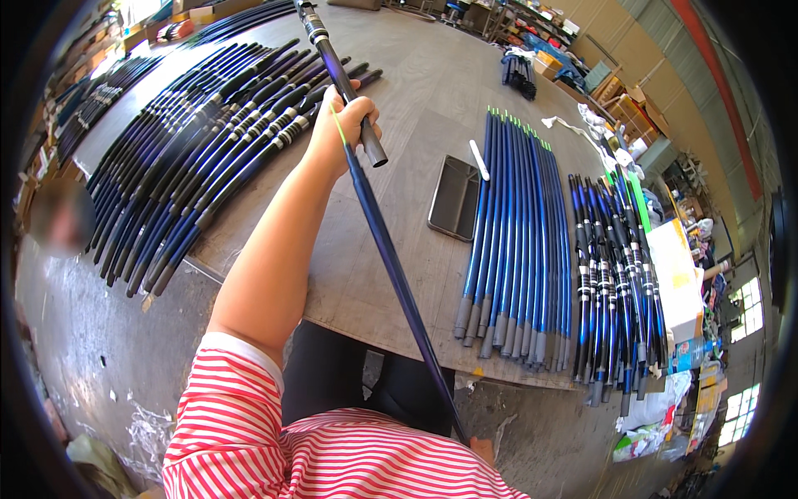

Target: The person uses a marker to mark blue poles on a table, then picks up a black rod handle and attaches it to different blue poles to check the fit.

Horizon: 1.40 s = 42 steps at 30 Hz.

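Shirt [391, 457]: narrow red and white stripes, curving across the belly in the fisheye view
Left sleeve [220, 416]: same red and white stripes, running round the arm; short, wide and loose, ending near the elbow
Cuff [241, 345]: plain pale band edging the sleeve
Left forearm [270, 249]: bare, broad by the elbow, tapering to the wrist
Left grip [349, 121]: ungloved, fingers bare
Right grip [482, 449]: bare where it shows, mostly hidden
Legwear [322, 374]: plain black, smooth, covering both thighs
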Motion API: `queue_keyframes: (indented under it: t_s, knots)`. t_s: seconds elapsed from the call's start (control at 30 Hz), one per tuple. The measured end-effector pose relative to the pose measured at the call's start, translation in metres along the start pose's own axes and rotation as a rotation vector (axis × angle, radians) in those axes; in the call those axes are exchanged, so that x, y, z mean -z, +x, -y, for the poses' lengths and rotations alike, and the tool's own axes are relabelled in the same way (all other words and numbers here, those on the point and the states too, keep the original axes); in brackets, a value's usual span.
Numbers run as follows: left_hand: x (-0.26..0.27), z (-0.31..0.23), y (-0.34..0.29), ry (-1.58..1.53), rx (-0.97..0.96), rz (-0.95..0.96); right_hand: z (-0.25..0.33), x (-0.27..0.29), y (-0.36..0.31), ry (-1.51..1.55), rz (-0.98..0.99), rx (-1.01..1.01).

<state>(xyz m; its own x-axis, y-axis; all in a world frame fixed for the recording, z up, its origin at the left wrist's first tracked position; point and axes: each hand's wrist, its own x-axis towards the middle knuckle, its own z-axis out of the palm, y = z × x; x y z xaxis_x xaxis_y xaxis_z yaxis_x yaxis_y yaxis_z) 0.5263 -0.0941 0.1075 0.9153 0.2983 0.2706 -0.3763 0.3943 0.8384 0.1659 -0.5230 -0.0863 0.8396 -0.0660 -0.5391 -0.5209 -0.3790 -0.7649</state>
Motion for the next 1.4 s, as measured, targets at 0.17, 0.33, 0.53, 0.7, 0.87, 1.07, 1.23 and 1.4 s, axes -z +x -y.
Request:
queue_keyframes:
  t_s: [0.17, 0.33, 0.53, 0.7, 0.87, 1.07, 1.23, 1.4]
  knots:
    - [0.008, -0.01, 0.002, -0.03, -0.006, -0.053, 0.0, -0.004, 0.014, -0.053, 0.006, -0.045]
    - [0.011, -0.021, -0.001, -0.004, 0.008, -0.088, 0.005, -0.009, 0.03, -0.08, 0.021, -0.06]
    - [0.022, -0.019, 0.006, -0.146, -0.036, -0.108, 0.007, -0.01, 0.036, -0.095, 0.034, -0.065]
    - [0.02, -0.025, 0.003, -0.144, -0.046, -0.089, 0.008, -0.01, 0.035, -0.104, 0.028, -0.071]
    - [0.012, -0.027, -0.003, -0.063, -0.041, -0.041, 0.007, -0.01, 0.033, -0.108, 0.02, -0.079]
    - [-0.002, -0.031, -0.014, 0.044, -0.064, 0.067, 0.006, -0.011, 0.033, -0.109, 0.01, -0.092]
    - [-0.01, -0.03, -0.02, 0.121, -0.055, 0.136, 0.005, -0.01, 0.033, -0.106, 0.0, -0.105]
    - [-0.012, -0.033, -0.025, 0.19, -0.052, 0.175, 0.005, -0.009, 0.032, -0.108, -0.006, -0.114]
